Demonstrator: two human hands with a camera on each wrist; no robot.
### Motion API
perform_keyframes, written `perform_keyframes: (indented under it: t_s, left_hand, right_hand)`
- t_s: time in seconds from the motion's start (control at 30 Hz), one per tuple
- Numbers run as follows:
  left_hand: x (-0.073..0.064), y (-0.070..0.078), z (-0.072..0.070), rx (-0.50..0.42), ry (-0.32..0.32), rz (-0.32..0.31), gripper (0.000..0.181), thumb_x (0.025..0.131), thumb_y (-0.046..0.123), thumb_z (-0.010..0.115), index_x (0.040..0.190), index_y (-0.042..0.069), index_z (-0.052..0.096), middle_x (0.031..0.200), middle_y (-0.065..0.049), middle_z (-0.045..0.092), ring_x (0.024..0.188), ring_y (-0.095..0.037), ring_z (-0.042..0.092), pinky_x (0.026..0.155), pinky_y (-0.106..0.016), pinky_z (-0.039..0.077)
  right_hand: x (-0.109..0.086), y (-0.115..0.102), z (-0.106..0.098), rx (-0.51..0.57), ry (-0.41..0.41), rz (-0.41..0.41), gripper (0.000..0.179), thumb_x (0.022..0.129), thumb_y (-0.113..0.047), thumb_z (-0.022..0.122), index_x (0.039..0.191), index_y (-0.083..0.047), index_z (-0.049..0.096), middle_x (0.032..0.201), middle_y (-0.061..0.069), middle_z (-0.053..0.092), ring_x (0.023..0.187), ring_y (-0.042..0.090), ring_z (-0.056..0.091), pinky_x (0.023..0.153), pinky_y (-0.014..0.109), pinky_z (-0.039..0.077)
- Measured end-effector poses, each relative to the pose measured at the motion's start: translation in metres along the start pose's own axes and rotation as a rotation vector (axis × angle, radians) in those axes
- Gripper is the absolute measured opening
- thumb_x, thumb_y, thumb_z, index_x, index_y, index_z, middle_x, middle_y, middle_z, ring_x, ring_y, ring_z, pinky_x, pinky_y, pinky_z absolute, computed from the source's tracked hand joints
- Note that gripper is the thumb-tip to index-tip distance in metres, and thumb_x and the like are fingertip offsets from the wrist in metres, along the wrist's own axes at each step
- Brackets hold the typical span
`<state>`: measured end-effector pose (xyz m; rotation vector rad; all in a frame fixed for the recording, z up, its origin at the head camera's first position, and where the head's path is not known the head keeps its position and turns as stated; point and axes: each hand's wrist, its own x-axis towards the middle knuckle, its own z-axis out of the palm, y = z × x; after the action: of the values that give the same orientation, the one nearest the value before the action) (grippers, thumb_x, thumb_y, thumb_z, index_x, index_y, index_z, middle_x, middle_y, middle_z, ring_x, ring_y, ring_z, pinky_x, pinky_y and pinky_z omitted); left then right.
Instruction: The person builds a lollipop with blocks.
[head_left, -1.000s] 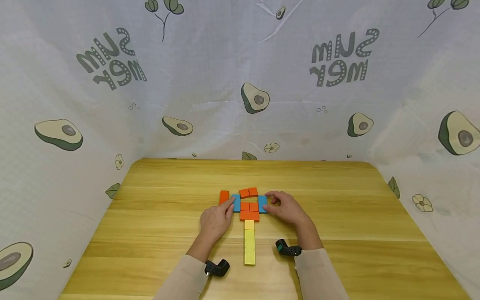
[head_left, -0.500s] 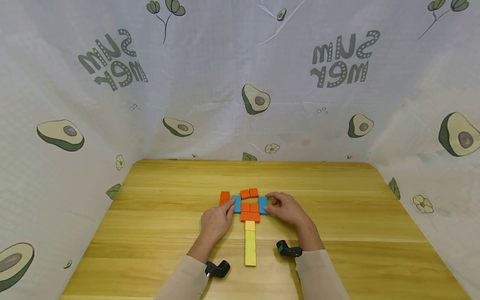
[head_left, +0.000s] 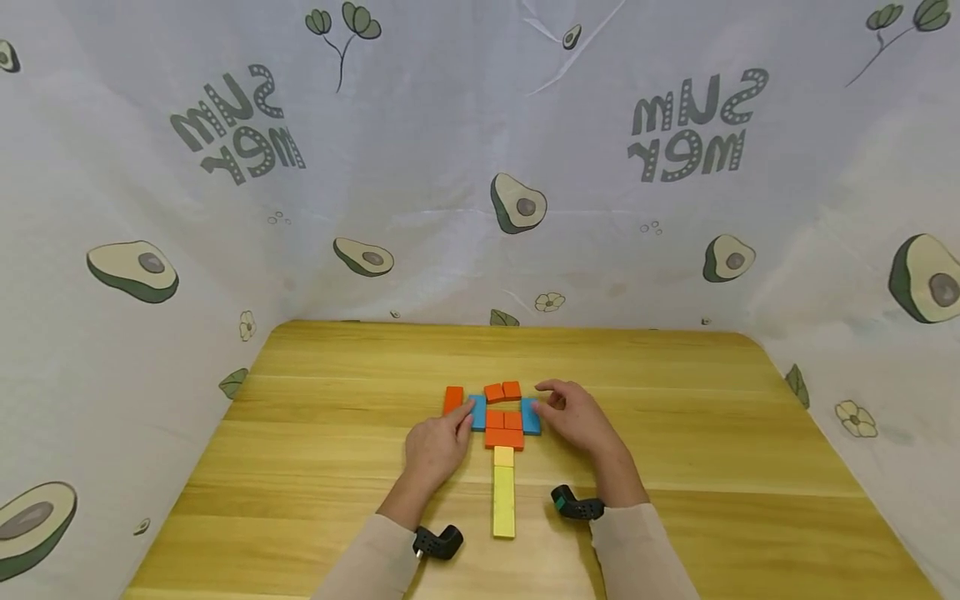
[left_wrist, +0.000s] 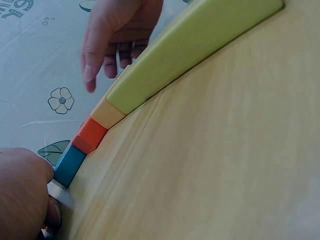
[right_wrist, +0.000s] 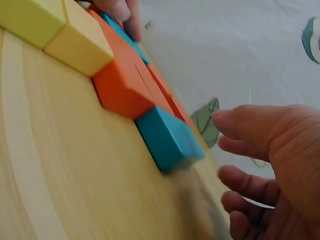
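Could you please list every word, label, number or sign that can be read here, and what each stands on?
"SUM mer": left lettering, mirrored, on the white cloth.
"SUM mer": right lettering, mirrored, same cloth.
Cut-off lettering, left wrist view's top-left corner: not fully readable.
Blocks and black wrist devices: no text legible.

Bench (head_left: 712, 408): wood-grained, far corners rounded
Cloth (head_left: 435, 150): pale, avocado-printed, beyond bench's far, left and right edges
Lettering (head_left: 651, 113): mirrored "Summer", far left and far right

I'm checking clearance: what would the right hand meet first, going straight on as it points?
The right hand would likely meet the blue block nearest its thumb; depth is unclear.
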<state>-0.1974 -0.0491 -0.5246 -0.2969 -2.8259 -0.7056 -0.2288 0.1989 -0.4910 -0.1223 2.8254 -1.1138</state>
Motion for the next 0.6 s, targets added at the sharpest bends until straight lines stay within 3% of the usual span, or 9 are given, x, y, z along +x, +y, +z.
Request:
perform_keyframes:
  t_s: [0.2,0.43,0.5,0.6]
  left_hand:
    - [0.0,0.0,-0.001,-0.002,-0.001,-0.004,0.034,0.104,0.036,0.058,0.136,0.028,0.069,0.043,0.005,0.037,0.04,-0.009,0.024,0.042,-0.024,0.019]
    - [0.0,-0.001,0.0,0.005,0.001,-0.005,0.034,0.104,0.036,0.059,0.135,0.028,0.069,0.043,0.004,0.038,0.039,-0.01,0.026,0.042,-0.024,0.02]
    - [0.001,-0.001,0.001,0.007,-0.003,-0.005,0.034,0.104,0.036,0.058,0.136,0.028,0.069,0.044,0.004,0.037,0.04,-0.01,0.027,0.042,-0.024,0.021]
    - [0.001,0.0,0.001,0.01,-0.002,-0.004,0.034,0.104,0.037,0.058,0.136,0.028,0.069,0.044,0.004,0.038,0.04,-0.01,0.027,0.042,-0.025,0.02]
  right_hand:
    - [0.018,-0.023,0.008,-0.128,0.018,-0.06,0.029,0.097,-0.032,0.071,0.119,-0.013,0.072,0.108,0.012,0.062,0.095,0.026,0.056,0.085,0.046,0.051]
    - [0.039,-0.039,0.01,-0.261,-0.062,-0.004,0.023,0.091,-0.034,0.077,0.09,-0.012,0.069,0.088,0.007,0.061,0.079,0.022,0.052,0.068,0.032,0.044]
    - [0.043,-0.041,0.01,-0.29,-0.069,0.013,0.024,0.091,-0.033,0.077,0.089,-0.011,0.069,0.086,0.007,0.062,0.078,0.022,0.053,0.067,0.032,0.045]
    - [0.048,-0.042,0.012,-0.322,-0.029,0.036,0.022,0.094,-0.032,0.074,0.094,-0.01,0.071,0.09,0.009,0.065,0.085,0.026,0.057,0.077,0.038,0.05]
